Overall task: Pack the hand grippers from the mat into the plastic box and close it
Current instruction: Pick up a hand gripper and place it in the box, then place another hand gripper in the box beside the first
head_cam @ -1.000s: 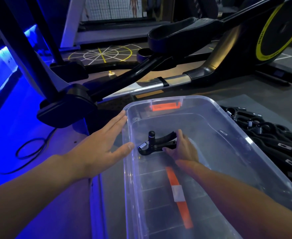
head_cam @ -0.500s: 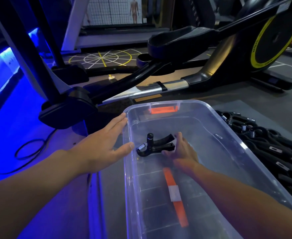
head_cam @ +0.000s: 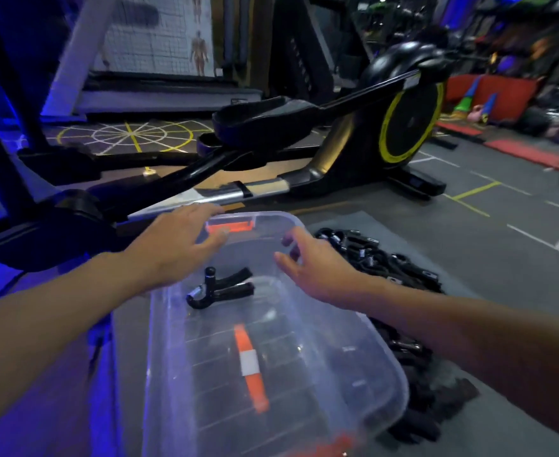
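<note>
One hand gripper (head_cam: pixel 220 288) lay in the uncovered plastic box (head_cam: pixel 304 374), the pile (head_cam: pixel 403 282) sat on the mat (head_cam: pixel 469 258) beside it, and the left hand (head_cam: pixel 176 249) and right hand (head_cam: pixel 314 265) were spread empty, so packing seemed barely begun.

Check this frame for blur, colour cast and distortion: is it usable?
Head view: motion blur softens the left hand, the right hand and the background; blue light tints the floor at left; wide-angle distortion bows the plastic box rim; the hand gripper inside reads clearly, but the dark pile on the mat merges into one mass.
</note>
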Demonstrator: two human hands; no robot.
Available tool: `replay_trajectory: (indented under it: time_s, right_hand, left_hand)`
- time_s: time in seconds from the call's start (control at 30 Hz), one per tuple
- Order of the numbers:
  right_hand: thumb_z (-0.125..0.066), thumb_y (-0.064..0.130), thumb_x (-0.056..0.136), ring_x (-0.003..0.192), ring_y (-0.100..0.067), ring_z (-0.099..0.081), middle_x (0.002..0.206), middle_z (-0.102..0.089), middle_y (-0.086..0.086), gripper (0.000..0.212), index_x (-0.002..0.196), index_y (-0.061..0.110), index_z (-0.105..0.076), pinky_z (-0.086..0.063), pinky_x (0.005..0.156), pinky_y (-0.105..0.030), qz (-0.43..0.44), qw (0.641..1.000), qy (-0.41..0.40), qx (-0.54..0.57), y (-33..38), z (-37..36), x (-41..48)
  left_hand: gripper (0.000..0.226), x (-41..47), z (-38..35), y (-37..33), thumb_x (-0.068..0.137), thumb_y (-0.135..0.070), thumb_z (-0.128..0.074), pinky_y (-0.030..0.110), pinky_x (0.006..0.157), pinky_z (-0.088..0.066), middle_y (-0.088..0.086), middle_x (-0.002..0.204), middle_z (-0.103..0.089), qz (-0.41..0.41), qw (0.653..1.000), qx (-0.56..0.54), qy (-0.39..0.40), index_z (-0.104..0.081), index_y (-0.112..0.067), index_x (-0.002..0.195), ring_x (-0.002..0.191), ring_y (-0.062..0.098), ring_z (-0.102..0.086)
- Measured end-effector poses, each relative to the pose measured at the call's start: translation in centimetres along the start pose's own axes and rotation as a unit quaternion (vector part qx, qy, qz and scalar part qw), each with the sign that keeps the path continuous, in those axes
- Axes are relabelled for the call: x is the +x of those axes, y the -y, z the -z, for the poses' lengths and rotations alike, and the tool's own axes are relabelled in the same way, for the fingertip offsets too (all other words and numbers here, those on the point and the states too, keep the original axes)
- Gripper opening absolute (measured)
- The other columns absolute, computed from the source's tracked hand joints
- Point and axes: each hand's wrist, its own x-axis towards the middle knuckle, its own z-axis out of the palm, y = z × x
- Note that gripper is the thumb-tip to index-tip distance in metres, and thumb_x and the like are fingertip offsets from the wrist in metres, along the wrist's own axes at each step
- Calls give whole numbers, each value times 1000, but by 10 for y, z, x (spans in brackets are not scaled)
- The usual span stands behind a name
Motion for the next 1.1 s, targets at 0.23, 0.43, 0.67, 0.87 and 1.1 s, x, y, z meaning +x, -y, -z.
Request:
replay_trajectory:
  time_s: [0.23,0.43,0.67,0.87,1.1]
  right_hand:
    - [-54,35,95,68,-19,-57,73,-60,5,18,99,17,-54,-44,64,-32,-112,991,-49,-48,-93,67,-62]
    - [-54,41,95,80,-23,-58,85,-61,0,25,102,18,-49,-43,68,-32,-171,979,35,-105,-172,72,-78]
    - [-63,47,87,103,-27,-54,113,-56,-7,46,118,14,-52,-45,88,-36,-134,975,71,-160,-223,53,-48]
    - [-66,46,84,116,-27,-50,124,-50,-5,52,124,21,-46,-40,97,-42,-150,956,86,-237,-259,25,-40]
    - [-77,21,75,93,-24,-56,107,-45,0,46,114,16,-52,-47,87,-39,-148,983,29,-103,-276,12,-42]
  left_hand:
    - [65,22,-49,-94,88,-63,-31,36,106,-38,-7,140,-52,-74,989,11,127,-44,-26,140,126,15,-50]
    - [88,24,-84,-117,75,-78,-16,40,112,-33,-7,149,-42,-102,983,56,139,-39,-28,144,136,13,-38]
    - [91,23,-106,-98,74,-88,-14,36,116,-27,-16,159,-18,-74,988,49,126,-29,-38,148,144,2,-20]
    - [79,25,-116,-95,76,-85,-22,27,117,-20,-41,151,7,-84,985,-15,149,-14,-52,148,140,-16,-3]
    - [78,33,-124,-97,76,-83,-20,30,115,-24,-38,154,4,-90,985,-21,148,-20,-50,147,138,-15,-7]
